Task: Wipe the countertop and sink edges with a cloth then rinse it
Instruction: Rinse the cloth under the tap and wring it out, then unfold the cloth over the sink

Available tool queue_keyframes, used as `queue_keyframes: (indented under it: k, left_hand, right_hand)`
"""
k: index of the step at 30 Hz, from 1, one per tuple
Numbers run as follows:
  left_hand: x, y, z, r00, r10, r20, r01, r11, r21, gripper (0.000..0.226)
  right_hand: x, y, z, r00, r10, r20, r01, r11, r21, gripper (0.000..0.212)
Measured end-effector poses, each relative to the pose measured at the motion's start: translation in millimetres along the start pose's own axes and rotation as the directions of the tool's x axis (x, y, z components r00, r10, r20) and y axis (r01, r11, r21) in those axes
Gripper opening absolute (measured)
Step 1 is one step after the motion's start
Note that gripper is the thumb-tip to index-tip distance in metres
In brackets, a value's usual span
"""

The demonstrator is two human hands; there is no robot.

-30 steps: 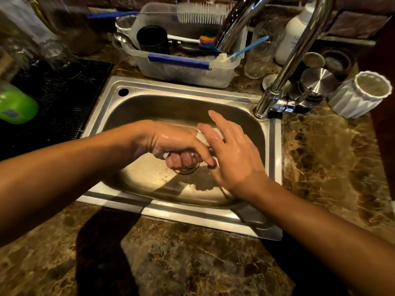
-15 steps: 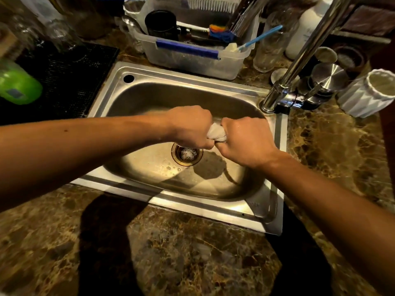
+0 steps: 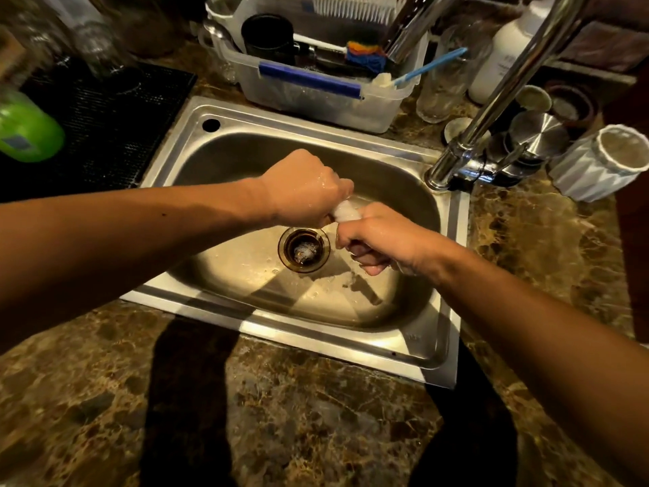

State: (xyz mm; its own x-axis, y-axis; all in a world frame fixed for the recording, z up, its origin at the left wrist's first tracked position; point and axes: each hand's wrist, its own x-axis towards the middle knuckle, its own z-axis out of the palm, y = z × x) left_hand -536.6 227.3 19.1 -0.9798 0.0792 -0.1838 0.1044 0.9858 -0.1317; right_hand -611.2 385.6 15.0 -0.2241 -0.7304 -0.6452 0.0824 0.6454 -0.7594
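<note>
A small white cloth (image 3: 346,211) is bunched between my two fists above the steel sink (image 3: 453,261), just beyond the drain (image 3: 304,250). My left hand (image 3: 302,188) grips one end, knuckles up and wet. My right hand (image 3: 377,237) grips the other end, lower and turned so its curled fingers face down. Only a short twisted piece of cloth shows between the hands. Water drops lie on the sink floor. The brown marble countertop (image 3: 281,416) surrounds the sink.
A chrome faucet (image 3: 467,145) rises at the sink's right rear corner. Behind the sink stands a clear plastic bin (image 3: 316,96) with brushes and a black cup. A white ribbed cup (image 3: 604,163) sits at right, a green bottle (image 3: 28,131) on a black mat at left.
My right hand went from flat against the cloth to a fist around it. Both hands have since twisted the cloth, the right dropping lower and the left rising. The drain is now uncovered.
</note>
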Motion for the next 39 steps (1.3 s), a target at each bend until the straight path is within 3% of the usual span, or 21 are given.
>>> queue_keyframes:
  k: [4, 6, 9, 13, 16, 20, 25, 28, 30, 32, 33, 35, 37, 39]
  left_hand:
    - [-12.6, 3.2, -8.1, 0.999, -0.034, -0.026, 0.032, 0.998, -0.058, 0.025]
    - [-23.0, 8.3, -11.9, 0.988, -0.130, -0.082, 0.116, 0.980, -0.161, 0.025]
    - [-29.4, 9.2, -18.0, 0.944, -0.253, -0.214, 0.176, 0.930, -0.322, 0.027]
    - [-47.9, 3.1, -41.5, 0.922, -0.276, -0.270, 0.099, 0.846, -0.524, 0.046]
    - [-75.1, -1.5, -62.6, 0.940, -0.280, -0.196, 0.043, 0.665, -0.745, 0.054]
    - [-118.8, 1.9, -92.6, 0.922, -0.358, -0.148, -0.003, 0.375, -0.927, 0.049]
    - [-163.6, 15.1, -118.4, 0.894, -0.438, -0.091, -0.098, 0.007, -0.995, 0.056]
    - [-187.4, 24.2, -125.8, 0.913, -0.402, -0.071, -0.147, -0.162, -0.976, 0.050]
    - [-201.8, 28.9, -132.9, 0.920, -0.385, -0.074, -0.168, -0.216, -0.962, 0.051]
    - [-212.6, 33.3, -138.7, 0.922, -0.382, -0.070, -0.174, -0.245, -0.954, 0.043]
    - [-217.1, 35.8, -142.6, 0.921, -0.383, -0.073, -0.178, -0.247, -0.953, 0.039]
    - [-226.2, 40.2, -143.9, 0.920, -0.385, -0.067, -0.181, -0.269, -0.946, 0.035]
    - [-234.9, 42.3, -141.6, 0.919, -0.394, -0.027, -0.153, -0.293, -0.944, 0.031]
    - [-243.4, 47.5, -137.5, 0.897, -0.441, 0.024, -0.088, -0.232, -0.969, 0.026]
  right_hand:
    - [-11.3, -12.6, 8.9, 0.993, -0.031, -0.118, 0.004, 0.976, -0.219, 0.017]
    - [-20.3, -25.3, 11.2, 0.981, -0.063, -0.184, -0.001, 0.945, -0.328, 0.010]
    - [-30.8, -42.0, 5.7, 0.972, -0.101, -0.211, 0.016, 0.929, -0.369, 0.007]
    - [-53.7, -55.1, 0.1, 0.961, -0.175, -0.214, 0.092, 0.933, -0.349, 0.014]
    - [-75.6, -59.6, -0.1, 0.946, -0.261, -0.190, 0.222, 0.954, -0.203, 0.016]
    - [-107.8, -69.6, 17.6, 0.885, -0.349, -0.308, 0.348, 0.936, -0.061, 0.038]
    - [-148.9, -86.6, 61.7, 0.751, -0.501, -0.430, 0.395, 0.863, -0.316, 0.049]
    - [-175.8, -91.3, 74.7, 0.770, -0.514, -0.377, 0.438, 0.857, -0.273, 0.051]
    - [-188.3, -93.2, 80.9, 0.822, -0.449, -0.349, 0.472, 0.881, -0.023, 0.051]
    - [-193.6, -91.2, 86.6, 0.911, -0.302, -0.280, 0.374, 0.891, 0.256, 0.071]
    - [-196.4, -89.7, 89.2, 0.934, -0.275, -0.228, 0.334, 0.898, 0.285, 0.073]
    - [-202.5, -86.2, 95.8, 0.935, -0.303, -0.187, 0.340, 0.915, 0.218, 0.055]
    - [-206.6, -86.7, 98.3, 0.892, -0.389, -0.231, 0.429, 0.890, 0.155, 0.037]
    - [-209.5, -91.9, 98.8, 0.837, -0.460, -0.297, 0.500, 0.863, 0.071, 0.030]
